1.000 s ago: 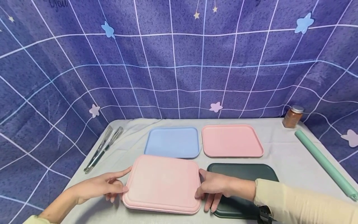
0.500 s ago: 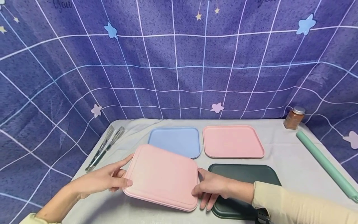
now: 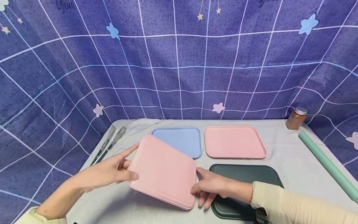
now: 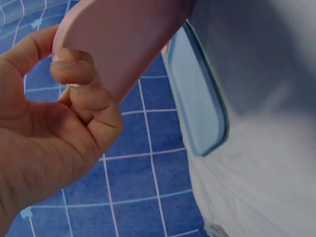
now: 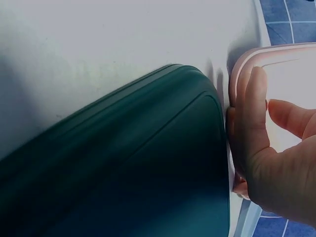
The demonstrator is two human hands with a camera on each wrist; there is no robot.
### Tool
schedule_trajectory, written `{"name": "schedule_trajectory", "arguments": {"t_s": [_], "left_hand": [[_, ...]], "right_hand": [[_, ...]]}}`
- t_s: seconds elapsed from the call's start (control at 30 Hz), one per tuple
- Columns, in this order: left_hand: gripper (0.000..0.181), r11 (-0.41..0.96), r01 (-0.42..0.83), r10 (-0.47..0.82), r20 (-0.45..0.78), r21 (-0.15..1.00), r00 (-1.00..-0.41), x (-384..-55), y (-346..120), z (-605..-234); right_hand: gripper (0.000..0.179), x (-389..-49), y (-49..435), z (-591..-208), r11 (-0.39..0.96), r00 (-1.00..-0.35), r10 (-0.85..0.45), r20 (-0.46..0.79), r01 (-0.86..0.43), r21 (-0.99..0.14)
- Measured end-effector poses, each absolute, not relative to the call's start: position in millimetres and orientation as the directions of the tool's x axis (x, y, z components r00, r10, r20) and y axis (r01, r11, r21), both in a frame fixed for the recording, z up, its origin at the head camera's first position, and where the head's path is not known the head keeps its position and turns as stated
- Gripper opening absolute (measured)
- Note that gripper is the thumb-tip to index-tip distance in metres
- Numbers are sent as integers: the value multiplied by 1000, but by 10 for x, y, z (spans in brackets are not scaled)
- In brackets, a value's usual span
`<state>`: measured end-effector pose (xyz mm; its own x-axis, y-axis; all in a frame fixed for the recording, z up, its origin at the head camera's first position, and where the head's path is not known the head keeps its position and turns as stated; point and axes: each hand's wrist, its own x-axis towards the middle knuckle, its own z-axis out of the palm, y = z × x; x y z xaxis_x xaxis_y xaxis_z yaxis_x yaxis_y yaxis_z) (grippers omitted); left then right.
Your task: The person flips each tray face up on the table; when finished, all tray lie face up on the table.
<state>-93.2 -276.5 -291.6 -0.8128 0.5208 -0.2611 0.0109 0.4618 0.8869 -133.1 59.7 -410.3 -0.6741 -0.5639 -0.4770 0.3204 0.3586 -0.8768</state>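
A pink rectangular tray (image 3: 167,171) is tilted in the head view, its left side raised off the table and its right side low. My left hand (image 3: 103,172) pinches the raised left edge, thumb on top; in the left wrist view, the curled fingers (image 4: 86,94) lie by the underside. At the low right edge, my right hand (image 3: 211,185) holds the tray with thumb and fingers. A dark green tray (image 3: 243,174) lies flat just beside and partly under the right forearm. Behind the held tray, a blue tray (image 3: 179,137) is partly covered from view.
A second pink tray (image 3: 235,141) lies at the back, right of the blue one. Metal tongs (image 3: 110,143) rest at the left edge of the white-covered table (image 3: 291,155). On the right are a brown jar (image 3: 296,119) and a long green roll (image 3: 327,166).
My left hand has moved up, lifting the pink tray's left side and tilting it more steeply. The right hand stays low at the right edge, shifting only slightly left.
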Motion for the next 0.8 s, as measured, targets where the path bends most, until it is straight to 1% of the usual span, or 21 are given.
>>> {"name": "schedule_trajectory", "arguments": {"t_s": [0.07,0.23,0.33,0.4,0.5,0.6,0.8], "left_hand": [[100,457,9,515,-256,889,-818,-918,-2735,-2896],[98,443,5,503,-243,897,-829,-884,-2692,-2866],[96,438,6,490,-233,899,-840,-862,-2664,-2855],[94,440,10,475,-223,898,-851,-844,-2632,-2847],[92,455,21,437,-203,890,-876,-806,-2568,-2832],[87,493,62,389,-156,868,-908,-755,-2494,-2806],[78,576,140,303,-51,805,-952,-683,-2280,-2717]], "right_hand": [[83,-1333,594,-4097,365,-672,-566,-477,315,-876],[88,-1348,624,-4079,387,-661,-581,-476,290,-875],[89,-1371,661,-4028,425,-654,-584,-481,258,-868],[87,-1406,670,-3944,458,-663,-576,-478,222,-861],[82,-1492,615,-3707,495,-702,-550,-452,162,-854],[76,-1597,471,-3361,503,-731,-551,-404,95,-859],[69,-1689,99,-2724,515,-732,-589,-343,-12,-857]]}}
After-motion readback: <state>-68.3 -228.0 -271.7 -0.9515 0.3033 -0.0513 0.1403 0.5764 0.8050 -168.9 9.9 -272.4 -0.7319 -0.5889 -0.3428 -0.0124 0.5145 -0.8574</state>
